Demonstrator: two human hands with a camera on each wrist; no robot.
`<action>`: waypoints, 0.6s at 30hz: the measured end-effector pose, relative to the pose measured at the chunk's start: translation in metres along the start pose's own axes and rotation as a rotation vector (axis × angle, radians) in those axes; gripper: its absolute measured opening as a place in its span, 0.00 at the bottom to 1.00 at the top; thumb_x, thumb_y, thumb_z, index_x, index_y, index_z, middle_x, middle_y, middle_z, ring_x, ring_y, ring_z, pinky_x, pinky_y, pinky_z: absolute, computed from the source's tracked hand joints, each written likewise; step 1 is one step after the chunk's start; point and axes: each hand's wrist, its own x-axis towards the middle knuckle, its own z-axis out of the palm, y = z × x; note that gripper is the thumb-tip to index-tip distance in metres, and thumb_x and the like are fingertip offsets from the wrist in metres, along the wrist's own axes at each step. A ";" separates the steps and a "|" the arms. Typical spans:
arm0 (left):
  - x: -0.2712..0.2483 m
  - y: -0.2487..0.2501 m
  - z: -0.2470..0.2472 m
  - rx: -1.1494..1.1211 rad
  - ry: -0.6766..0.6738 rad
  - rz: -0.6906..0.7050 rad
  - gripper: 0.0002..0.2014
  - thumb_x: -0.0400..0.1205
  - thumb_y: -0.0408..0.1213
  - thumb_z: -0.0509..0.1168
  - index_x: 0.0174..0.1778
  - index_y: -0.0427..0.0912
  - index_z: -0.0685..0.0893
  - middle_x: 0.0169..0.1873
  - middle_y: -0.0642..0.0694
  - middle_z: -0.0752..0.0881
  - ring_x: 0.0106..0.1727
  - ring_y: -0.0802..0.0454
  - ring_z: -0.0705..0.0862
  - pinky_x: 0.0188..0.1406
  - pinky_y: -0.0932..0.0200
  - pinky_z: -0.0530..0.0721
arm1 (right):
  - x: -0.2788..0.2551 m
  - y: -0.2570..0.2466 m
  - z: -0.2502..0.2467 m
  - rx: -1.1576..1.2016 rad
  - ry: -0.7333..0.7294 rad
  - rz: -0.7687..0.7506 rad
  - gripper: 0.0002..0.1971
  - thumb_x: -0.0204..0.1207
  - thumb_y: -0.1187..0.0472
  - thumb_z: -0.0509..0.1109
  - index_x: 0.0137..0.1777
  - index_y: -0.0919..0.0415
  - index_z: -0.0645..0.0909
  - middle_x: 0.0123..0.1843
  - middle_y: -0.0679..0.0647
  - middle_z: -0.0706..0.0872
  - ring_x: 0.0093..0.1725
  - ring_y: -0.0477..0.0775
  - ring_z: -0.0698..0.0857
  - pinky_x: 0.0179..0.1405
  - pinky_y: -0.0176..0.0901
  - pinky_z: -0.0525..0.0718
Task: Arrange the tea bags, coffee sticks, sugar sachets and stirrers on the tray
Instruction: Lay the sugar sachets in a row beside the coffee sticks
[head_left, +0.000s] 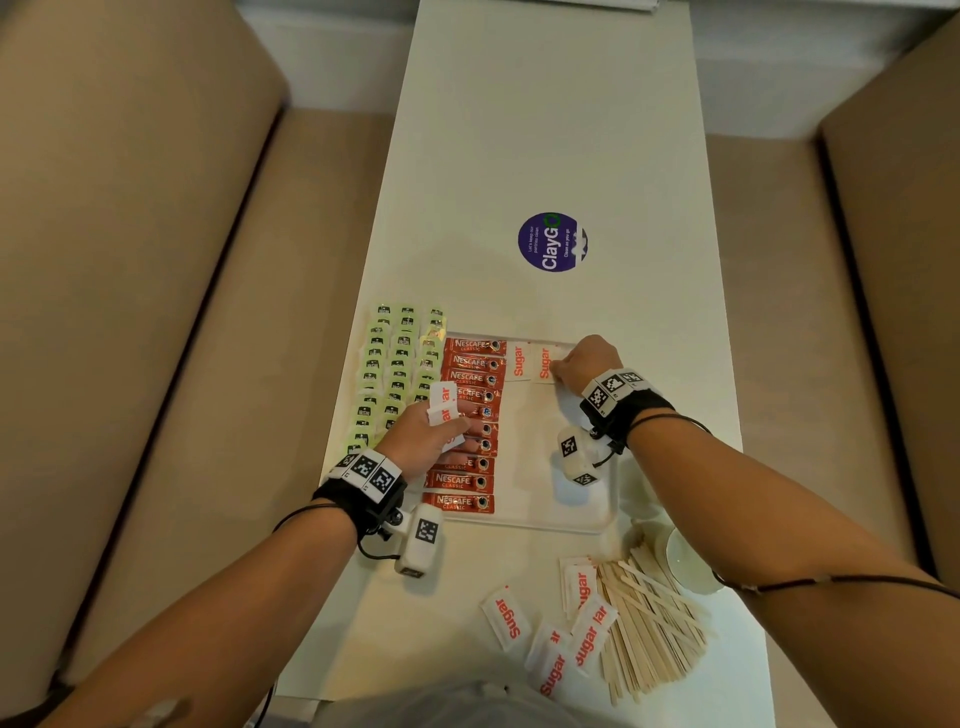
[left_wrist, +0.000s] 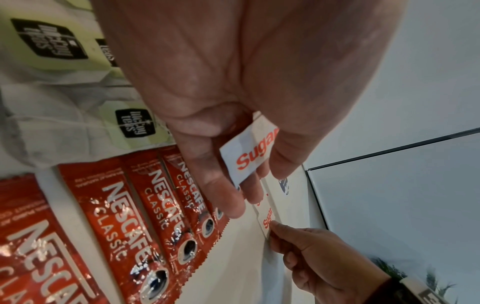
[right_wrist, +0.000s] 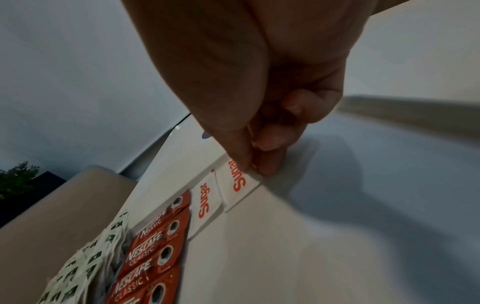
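1. White paper is pinched in the right hand (head_left: 589, 364): thumb and fingertips (right_wrist: 267, 166) hold the near corner of a sugar sachet (head_left: 545, 364) at the far end of the tray (head_left: 576, 514), just beside the first laid sachet (head_left: 518, 360).
2. To do this well, I judge the sachet should go down flat with its long edge parallel to its neighbour, edges close but not overlapping, and the fingers should let go only once it lies square.
3. The left hand (head_left: 423, 436) holds a small stack of spare sachets (head_left: 444, 405) between thumb and fingers, hovering over the coffee sticks (head_left: 470, 421). Keeping it low and near makes each hand-over short.
4. Tea bags (head_left: 397, 369) fill the tray's left side in overlapping columns, and the red sticks run in one column beside them, so the sugar row should start tight against the sticks.
5. More loose sachets (head_left: 566, 639) and the wooden stirrers (head_left: 649, 629) lie on the worktop (head_left: 545, 130) near the person, still off the tray; room on its right must be kept for them.
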 end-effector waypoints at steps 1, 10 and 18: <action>0.000 0.000 0.000 -0.003 0.001 -0.002 0.09 0.86 0.33 0.67 0.60 0.45 0.85 0.52 0.43 0.93 0.53 0.41 0.92 0.55 0.45 0.90 | -0.002 0.001 0.000 0.005 0.007 -0.005 0.11 0.79 0.53 0.75 0.40 0.58 0.81 0.40 0.52 0.87 0.34 0.49 0.85 0.26 0.38 0.78; 0.001 -0.004 -0.001 0.004 0.012 -0.017 0.10 0.85 0.33 0.68 0.63 0.42 0.84 0.50 0.44 0.93 0.51 0.43 0.92 0.57 0.44 0.90 | -0.021 -0.013 0.017 -0.119 -0.031 -0.367 0.17 0.79 0.56 0.76 0.67 0.49 0.82 0.55 0.50 0.89 0.53 0.53 0.88 0.54 0.45 0.85; 0.001 -0.004 -0.005 0.004 0.022 -0.023 0.10 0.86 0.33 0.67 0.63 0.42 0.85 0.51 0.44 0.93 0.50 0.45 0.92 0.48 0.51 0.91 | -0.025 -0.020 0.026 -0.165 0.004 -0.391 0.18 0.81 0.55 0.73 0.71 0.49 0.82 0.65 0.51 0.89 0.61 0.54 0.87 0.61 0.49 0.83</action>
